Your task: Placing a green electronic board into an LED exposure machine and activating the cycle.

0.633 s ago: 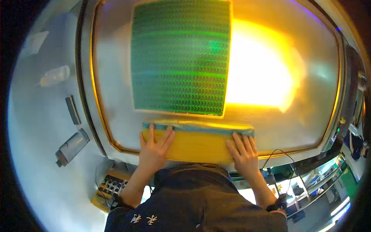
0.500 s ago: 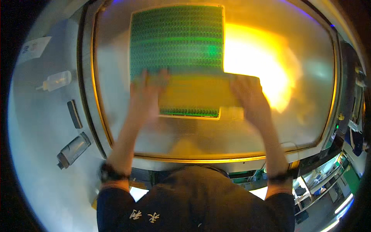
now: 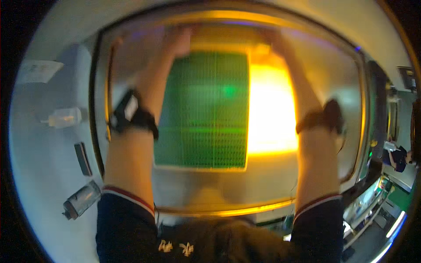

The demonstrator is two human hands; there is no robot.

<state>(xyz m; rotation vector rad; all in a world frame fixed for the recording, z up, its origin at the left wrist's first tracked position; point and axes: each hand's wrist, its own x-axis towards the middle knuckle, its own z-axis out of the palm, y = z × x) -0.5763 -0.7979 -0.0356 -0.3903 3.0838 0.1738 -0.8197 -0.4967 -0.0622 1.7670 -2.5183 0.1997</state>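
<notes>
A green panel point(image 3: 206, 109) with fine rows of a repeating pattern lies on a pale, framed work surface point(image 3: 197, 186). Both my arms reach over it to its far end. There a flat amber board point(image 3: 226, 37) spans between my hands, blurred by motion. My left hand point(image 3: 179, 39) grips its left end, and my right hand point(image 3: 272, 38) its right end. The fingers are smeared, so their exact hold is hard to see. Bright yellow light glares beside the panel's right edge, and a small green light spot shows on the panel.
Left of the frame, a clear squeeze bottle point(image 3: 66, 117), a dark narrow block point(image 3: 82, 158) and a clear bottle point(image 3: 82, 199) lie on a pale surface. A paper sheet point(image 3: 40, 71) is farther back. At the far right stands a person in dark clothes point(image 3: 398, 158), near shelving point(image 3: 368, 206).
Both hands have moved away from me with the amber board, from the panel's near part to its far end. My view has shifted too, and the near rows are now uncovered.
</notes>
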